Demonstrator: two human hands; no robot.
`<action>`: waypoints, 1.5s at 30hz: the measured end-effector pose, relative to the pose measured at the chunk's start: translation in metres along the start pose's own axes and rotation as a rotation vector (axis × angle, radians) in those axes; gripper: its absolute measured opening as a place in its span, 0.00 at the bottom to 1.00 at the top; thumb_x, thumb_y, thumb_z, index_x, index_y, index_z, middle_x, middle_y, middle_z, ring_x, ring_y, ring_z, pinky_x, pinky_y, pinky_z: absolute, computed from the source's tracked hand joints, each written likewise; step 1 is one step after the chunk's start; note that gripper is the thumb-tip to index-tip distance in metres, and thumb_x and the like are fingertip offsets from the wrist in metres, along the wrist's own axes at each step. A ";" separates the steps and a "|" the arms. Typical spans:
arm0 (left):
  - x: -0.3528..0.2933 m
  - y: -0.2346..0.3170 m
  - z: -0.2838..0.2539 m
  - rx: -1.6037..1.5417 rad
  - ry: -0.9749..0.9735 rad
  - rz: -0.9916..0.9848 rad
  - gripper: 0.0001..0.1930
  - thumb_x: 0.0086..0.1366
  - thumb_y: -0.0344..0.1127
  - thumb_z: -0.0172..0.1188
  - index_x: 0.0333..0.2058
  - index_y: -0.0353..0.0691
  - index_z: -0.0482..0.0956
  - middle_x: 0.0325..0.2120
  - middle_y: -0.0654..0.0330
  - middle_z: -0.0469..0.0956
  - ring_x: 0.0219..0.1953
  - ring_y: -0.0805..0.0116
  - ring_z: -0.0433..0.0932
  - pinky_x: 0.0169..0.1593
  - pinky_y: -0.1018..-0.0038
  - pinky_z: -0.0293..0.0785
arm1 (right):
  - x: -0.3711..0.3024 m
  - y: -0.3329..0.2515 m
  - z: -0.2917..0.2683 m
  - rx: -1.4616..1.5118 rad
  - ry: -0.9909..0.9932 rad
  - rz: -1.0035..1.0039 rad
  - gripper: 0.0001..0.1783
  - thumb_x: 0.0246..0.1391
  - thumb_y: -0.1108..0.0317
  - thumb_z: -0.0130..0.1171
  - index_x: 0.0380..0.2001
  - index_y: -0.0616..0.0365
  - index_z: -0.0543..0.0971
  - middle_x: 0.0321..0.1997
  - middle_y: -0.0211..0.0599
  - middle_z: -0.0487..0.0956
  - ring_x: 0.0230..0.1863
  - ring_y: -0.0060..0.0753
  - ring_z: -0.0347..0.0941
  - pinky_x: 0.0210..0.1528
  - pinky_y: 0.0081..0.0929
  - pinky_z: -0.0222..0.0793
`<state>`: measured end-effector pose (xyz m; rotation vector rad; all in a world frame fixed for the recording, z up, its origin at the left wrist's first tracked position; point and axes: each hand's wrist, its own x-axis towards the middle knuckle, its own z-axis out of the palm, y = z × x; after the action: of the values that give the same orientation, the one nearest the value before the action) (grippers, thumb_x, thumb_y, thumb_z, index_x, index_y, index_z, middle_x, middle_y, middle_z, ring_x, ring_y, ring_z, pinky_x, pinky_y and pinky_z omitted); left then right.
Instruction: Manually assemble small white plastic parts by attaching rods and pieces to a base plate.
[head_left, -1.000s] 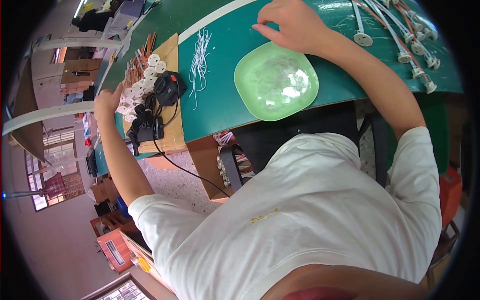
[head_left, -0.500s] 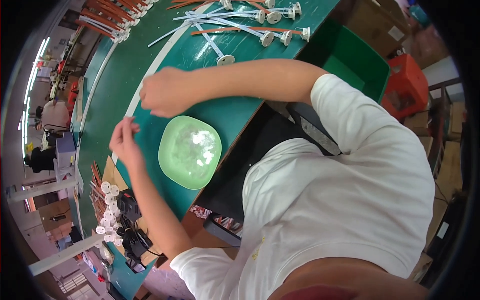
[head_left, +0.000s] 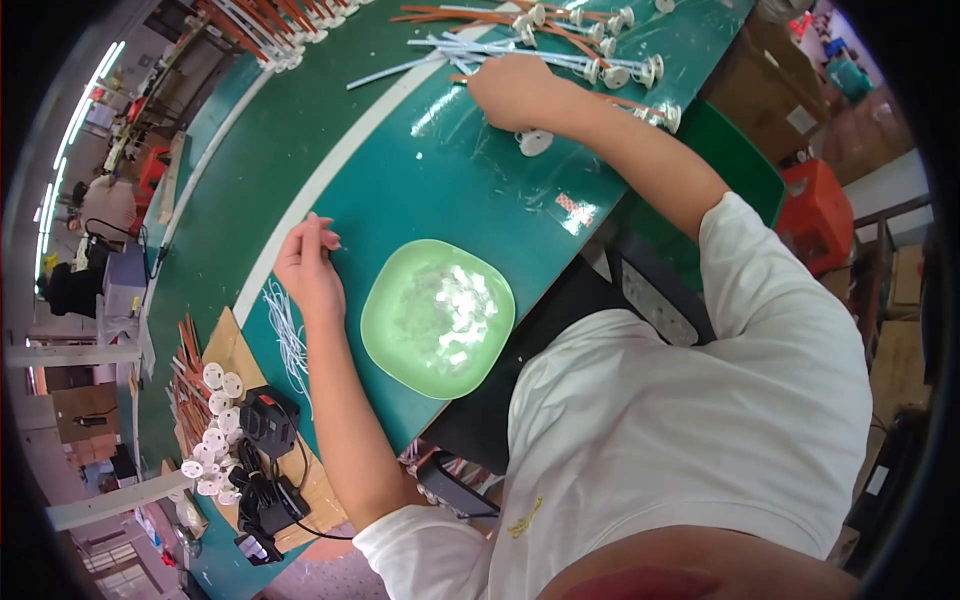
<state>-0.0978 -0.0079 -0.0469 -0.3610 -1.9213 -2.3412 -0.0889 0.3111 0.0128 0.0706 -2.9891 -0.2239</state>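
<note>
At the back of the green table, my right hand (head_left: 515,92) is over a pile of thin strips with white round ends. Its fingers point down and are hidden behind the back of the hand. A white disc end (head_left: 535,142) shows just below it, and an orange strip tip (head_left: 461,78) sticks out at its left. Above the table at left, my left hand (head_left: 312,265) has its fingers curled together near the thumb; anything between them is too small to make out. Between my arms sits a light green bowl (head_left: 385,345) with shiny clear pieces inside.
A bundle of thin white cords (head_left: 287,340) lies beside my left forearm. Beyond it are white round-ended orange strips (head_left: 213,440), a black device (head_left: 268,420) and black cables. At right stand a green bin (head_left: 740,165) and a red stool (head_left: 812,215).
My right hand has moved from above the bowl, away and to the right, onto the strip pile. My left hand stays left of the bowl, its fingers closer together. The view has shifted.
</note>
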 end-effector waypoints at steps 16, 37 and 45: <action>-0.020 0.032 0.009 0.255 -0.004 0.079 0.10 0.65 0.33 0.62 0.32 0.30 0.81 0.24 0.59 0.80 0.26 0.73 0.78 0.33 0.78 0.75 | 0.017 -0.033 -0.053 1.318 -0.333 -0.150 0.15 0.53 0.60 0.66 0.19 0.57 0.78 0.16 0.22 0.72 0.18 0.13 0.65 0.17 0.17 0.57; -0.028 0.048 0.006 -0.265 -0.386 -0.130 0.19 0.72 0.38 0.52 0.48 0.25 0.75 0.41 0.45 0.80 0.40 0.60 0.82 0.47 0.68 0.78 | -0.002 -0.128 -0.032 1.299 0.613 -0.639 0.12 0.51 0.65 0.67 0.36 0.62 0.81 0.35 0.34 0.81 0.32 0.25 0.76 0.32 0.23 0.75; -0.040 0.057 0.026 -0.351 -0.426 -0.166 0.19 0.73 0.38 0.50 0.50 0.25 0.74 0.43 0.47 0.79 0.43 0.59 0.81 0.49 0.66 0.77 | -0.010 -0.115 -0.014 1.096 0.819 -0.924 0.12 0.44 0.74 0.69 0.35 0.62 0.82 0.33 0.36 0.81 0.31 0.32 0.76 0.30 0.26 0.72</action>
<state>-0.0437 0.0030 0.0027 -0.8160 -1.7339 -2.9127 -0.0732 0.1958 0.0075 1.2502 -1.7324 1.0619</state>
